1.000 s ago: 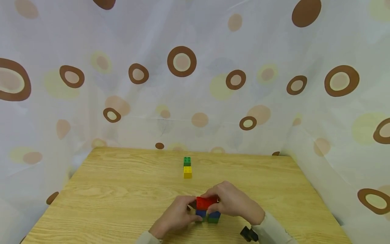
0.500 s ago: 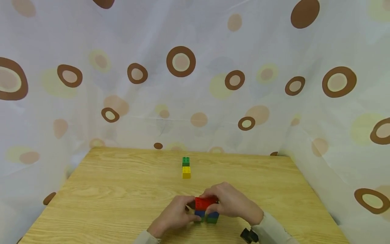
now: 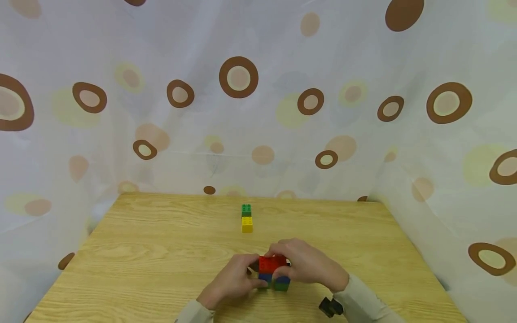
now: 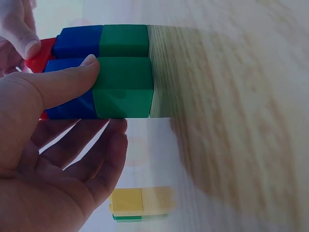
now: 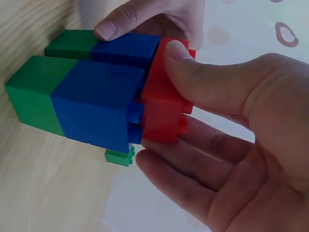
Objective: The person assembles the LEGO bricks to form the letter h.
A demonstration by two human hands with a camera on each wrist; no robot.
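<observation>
on my head feed the red brick (image 3: 266, 264) sits near six o'clock, above the wooden table (image 3: 169, 255), spanning the left blue-on-green stack (image 4: 108, 95) and the right blue-on-green stack (image 5: 79, 99), both upright. at its nine o'clock i see the left hand (image 3: 232, 279) pinching the left stack, thumb over the seam between blue and green, fingers behind. at three o'clock the right hand (image 3: 308, 264) grips the red brick between thumb and fingers. my right wrist feed shows blue studs (image 5: 134, 123) in a gap between the red brick and the right stack. at eleven o'clock from the bricks, apart from both hands, stand a yellow brick (image 3: 247, 225) and, at that one's twelve o'clock, a green brick (image 3: 246, 210). at four o'clock, beside the right sleeve (image 3: 361, 297), i have a small black object (image 3: 330, 307) that i can't make out
</observation>
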